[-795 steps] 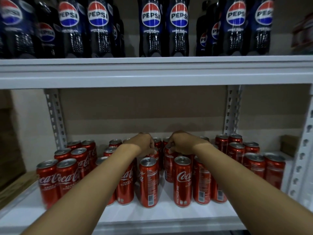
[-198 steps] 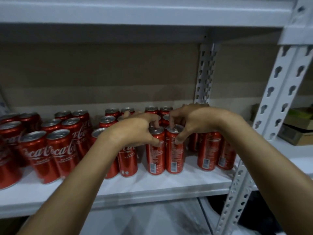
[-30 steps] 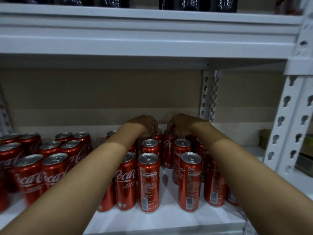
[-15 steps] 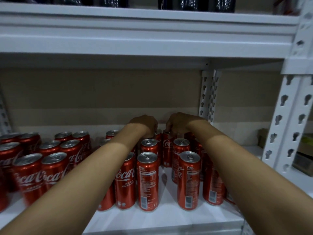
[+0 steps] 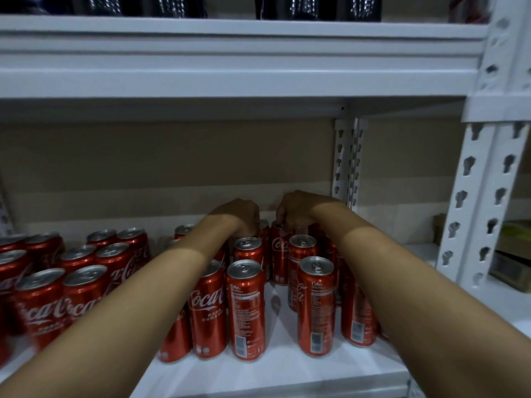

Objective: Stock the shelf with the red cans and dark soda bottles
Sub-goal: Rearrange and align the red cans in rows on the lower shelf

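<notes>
Several red cans (image 5: 246, 308) stand in rows on the white lower shelf (image 5: 287, 372). Both my arms reach over the front cans to the back row. My left hand (image 5: 240, 216) curls over the top of a back can that it mostly hides. My right hand (image 5: 296, 209) grips the top of another back can (image 5: 278, 248) beside it. Dark soda bottles (image 5: 316, 7) stand on the upper shelf, only their bottoms in view.
More red cans (image 5: 83, 285) fill the shelf's left part. A white perforated upright (image 5: 482, 202) rises at the right, another (image 5: 346, 159) at the back. Boxes (image 5: 508, 268) sit on the neighbouring shelf to the right. The upper shelf board (image 5: 230, 61) hangs close above.
Both hands stay on the back cans, shifted very slightly. The view has barely moved.
</notes>
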